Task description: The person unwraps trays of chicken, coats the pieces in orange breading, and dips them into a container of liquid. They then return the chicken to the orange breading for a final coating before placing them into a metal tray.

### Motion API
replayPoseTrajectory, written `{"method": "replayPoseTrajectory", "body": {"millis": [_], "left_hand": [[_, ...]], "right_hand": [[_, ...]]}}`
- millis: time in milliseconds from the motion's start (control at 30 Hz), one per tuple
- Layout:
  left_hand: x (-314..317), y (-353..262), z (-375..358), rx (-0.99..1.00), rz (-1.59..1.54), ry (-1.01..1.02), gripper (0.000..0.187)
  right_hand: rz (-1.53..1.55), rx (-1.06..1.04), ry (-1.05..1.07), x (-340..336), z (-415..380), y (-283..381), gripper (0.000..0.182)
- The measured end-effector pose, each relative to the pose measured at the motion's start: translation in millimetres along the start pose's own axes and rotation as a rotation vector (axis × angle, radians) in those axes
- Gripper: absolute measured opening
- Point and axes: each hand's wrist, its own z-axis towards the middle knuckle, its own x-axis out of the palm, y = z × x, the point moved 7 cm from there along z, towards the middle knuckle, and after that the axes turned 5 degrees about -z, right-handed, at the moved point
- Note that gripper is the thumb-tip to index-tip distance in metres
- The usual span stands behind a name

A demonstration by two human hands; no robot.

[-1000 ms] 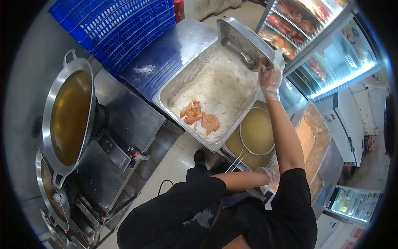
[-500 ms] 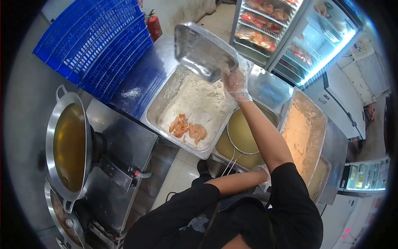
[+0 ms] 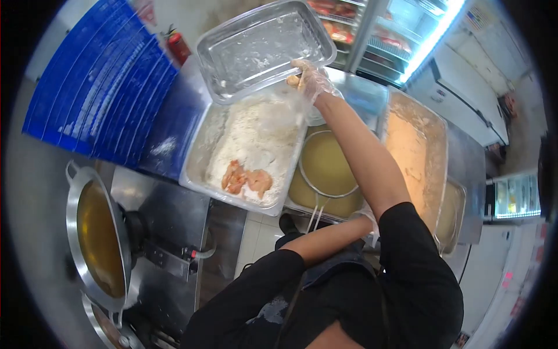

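My right hand, in a clear plastic glove, grips the near right edge of a shallow metal tray. The tray is tilted with its inside towards me and bears white smudges. Below it, a deep metal pan holds white flour. Two raw chicken pieces, one on the left and another beside it, lie at the flour's near end. My gloved left hand is by the near edge of a pan of yellowish liquid, partly behind my right forearm; its fingers are hidden.
A round wire-handled strainer sits in the yellowish liquid. To the right stands a pan of orange-tinted flour. A wok of oil is at left, below blue plastic crates. Lit glass-door fridges stand behind.
The metal tray has swung up and left, from steeply tilted over the flour to flatter with its inside showing. My view has shifted slightly. The chicken pieces stay on the flour.
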Motion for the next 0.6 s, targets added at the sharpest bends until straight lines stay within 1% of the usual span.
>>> {"method": "replayPoseTrajectory", "body": {"millis": [67, 100, 133, 167, 200, 233, 267, 300, 333, 400, 433, 467, 500, 533, 567, 600], "left_hand": [[5.6, 8.5, -9.2, 0.01, 0.035, -0.067, 0.038], [9.4, 13.2, -14.1, 0.022, 0.045, -0.092, 0.038], [21.6, 9.8, -13.6, 0.121, 0.045, -0.051, 0.031], [21.8, 17.1, -9.7, 0.22, 0.06, -0.023, 0.023], [1.3, 4.8, 4.9, 0.239, 0.053, 0.002, 0.023], [-12.7, -3.5, 26.7, -0.063, 0.144, 0.35, 0.032], [-16.7, 1.0, 24.8, -0.377, 0.238, 0.688, 0.04], [-17.3, 0.3, 28.8, -0.384, 0.216, 0.654, 0.05], [-14.5, 1.8, 32.4, -0.379, 0.218, 0.659, 0.05], [-10.8, 12.7, 36.2, -0.405, 0.292, 0.504, 0.055], [-0.8, 26.1, 33.5, -0.329, 0.399, 0.391, 0.06], [2.0, 24.6, 39.1, -0.328, 0.405, 0.402, 0.06], [4.1, 28.1, 42.3, -0.409, 0.444, 0.518, 0.063], [8.0, 34.0, 41.9, -0.491, 0.48, 0.637, 0.066], [21.8, 48.5, 35.9, -0.52, 0.417, 0.786, 0.066], [31.1, 57.8, 33.5, -0.526, 0.419, 0.798, 0.066]], "right_hand": [[-0.383, -0.548, -0.083, -52.1, 29.5, -32.3, 0.034], [0.183, -0.251, 0.028, -87.7, 47.0, -63.6, 0.026], [0.178, -0.25, -0.029, -130.1, 25.9, -65.5, 0.026], [0.164, -0.192, -0.056, -165.5, -5.3, -62.3, 0.023], [0.158, -0.137, -0.072, -195.7, -36.4, -61.2, 0.02], [0.071, -0.168, -0.166, -239.5, -68.9, -60.7, 0.027], [-0.018, -0.191, -0.253, -280.2, -105.6, -62.3, 0.035], [0.302, 0.026, -0.307, -302.5, -147.2, -55.3, 0.028], [0.619, 0.244, -0.35, -313.9, -188.2, -41.3, 0.022], [0.612, 0.259, -0.559, -355.7, -236.4, -45.8, 0.015], [0.621, 0.256, -0.563, -377.8, -242.7, -60.6, 0.015], [0.668, 0.252, -0.67, -404.5, -251.1, -89.7, 0.013], [0.712, 0.25, -0.776, -424.7, -257.9, -108.5, 0.012], [0.722, 0.257, -0.78, -431.0, -260.4, -112.0, 0.012], [0.725, 0.255, -0.806, -433.0, -263.4, -111.9, 0.011], [0.725, 0.252, -0.831, -437.7, -266.1, -114.2, 0.01]]}}
